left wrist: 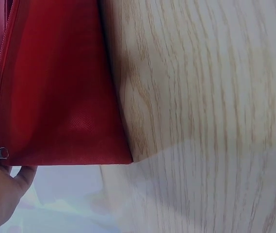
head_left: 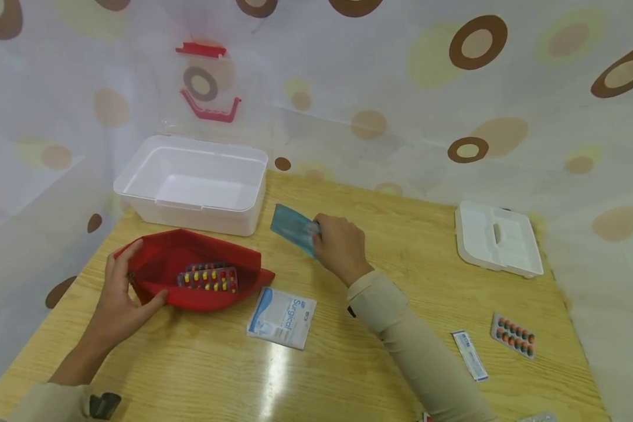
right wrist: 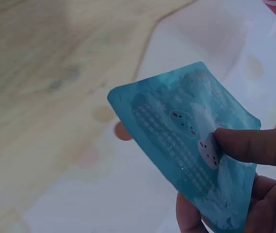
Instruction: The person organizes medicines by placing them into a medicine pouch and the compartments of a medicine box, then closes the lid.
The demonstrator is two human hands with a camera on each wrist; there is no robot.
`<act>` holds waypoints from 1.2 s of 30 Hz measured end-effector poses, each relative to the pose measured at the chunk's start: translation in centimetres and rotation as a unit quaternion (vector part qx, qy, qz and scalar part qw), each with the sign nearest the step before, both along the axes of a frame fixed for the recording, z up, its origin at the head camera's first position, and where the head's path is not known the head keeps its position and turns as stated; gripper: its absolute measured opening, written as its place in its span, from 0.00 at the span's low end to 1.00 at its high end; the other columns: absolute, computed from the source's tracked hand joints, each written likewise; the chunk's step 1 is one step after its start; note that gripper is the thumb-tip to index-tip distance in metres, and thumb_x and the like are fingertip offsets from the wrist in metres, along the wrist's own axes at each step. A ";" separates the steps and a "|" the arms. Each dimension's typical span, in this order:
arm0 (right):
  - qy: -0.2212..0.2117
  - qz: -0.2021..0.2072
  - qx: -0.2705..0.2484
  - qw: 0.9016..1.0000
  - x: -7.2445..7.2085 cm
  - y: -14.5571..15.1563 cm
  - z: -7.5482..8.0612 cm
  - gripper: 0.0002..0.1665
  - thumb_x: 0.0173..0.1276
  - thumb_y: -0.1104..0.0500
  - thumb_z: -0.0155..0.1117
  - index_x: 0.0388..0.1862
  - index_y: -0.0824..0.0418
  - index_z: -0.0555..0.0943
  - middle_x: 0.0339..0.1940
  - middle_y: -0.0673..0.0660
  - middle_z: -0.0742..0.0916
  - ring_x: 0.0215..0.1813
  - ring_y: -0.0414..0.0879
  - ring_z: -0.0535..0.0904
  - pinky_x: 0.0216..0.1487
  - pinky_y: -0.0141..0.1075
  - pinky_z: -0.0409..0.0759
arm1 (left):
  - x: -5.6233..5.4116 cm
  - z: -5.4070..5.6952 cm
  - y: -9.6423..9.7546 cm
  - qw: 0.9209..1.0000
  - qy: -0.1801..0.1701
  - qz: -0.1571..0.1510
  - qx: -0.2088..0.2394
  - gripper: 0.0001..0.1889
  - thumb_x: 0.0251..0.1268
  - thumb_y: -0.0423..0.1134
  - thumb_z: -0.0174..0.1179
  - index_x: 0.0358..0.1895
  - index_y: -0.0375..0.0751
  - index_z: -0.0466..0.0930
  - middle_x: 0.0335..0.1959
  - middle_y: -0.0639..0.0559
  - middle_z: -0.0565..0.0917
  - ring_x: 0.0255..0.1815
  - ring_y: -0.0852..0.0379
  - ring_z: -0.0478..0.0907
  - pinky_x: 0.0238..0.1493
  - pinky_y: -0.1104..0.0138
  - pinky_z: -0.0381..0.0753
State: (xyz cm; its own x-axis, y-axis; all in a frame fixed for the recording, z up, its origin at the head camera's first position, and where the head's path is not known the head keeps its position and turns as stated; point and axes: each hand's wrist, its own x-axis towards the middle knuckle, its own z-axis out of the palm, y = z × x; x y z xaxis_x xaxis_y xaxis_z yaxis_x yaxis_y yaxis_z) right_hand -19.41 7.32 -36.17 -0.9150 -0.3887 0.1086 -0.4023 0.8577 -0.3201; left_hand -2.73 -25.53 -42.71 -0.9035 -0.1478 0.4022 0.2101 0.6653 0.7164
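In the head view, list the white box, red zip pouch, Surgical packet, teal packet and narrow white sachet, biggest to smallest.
1. White box
2. Red zip pouch
3. Surgical packet
4. Teal packet, judged by what the right hand leaves visible
5. Narrow white sachet

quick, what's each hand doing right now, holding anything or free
Left hand: holding the red pouch at one end of its open mouth.
Right hand: holding the teal packet, thumb pressed on its face.

White tray (head_left: pixel 518 241) on wooden table (head_left: pixel 417 252), spotted sheet (head_left: pixel 380 76) behind.
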 end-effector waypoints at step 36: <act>0.084 0.210 0.025 0.974 8.6 -11.9 1.6 0.10 0.59 0.68 0.65 0.35 0.54 0.83 0.27 0.46 0.87 0.25 0.37 0.80 0.17 0.26 0.67 | -0.1 -0.4 -0.1 1.000 0.021 -0.011 0.017 0.57 0.37 0.16 0.70 0.77 0.34 0.52 0.61 0.65 0.57 0.55 0.74 0.59 0.46 0.88 0.62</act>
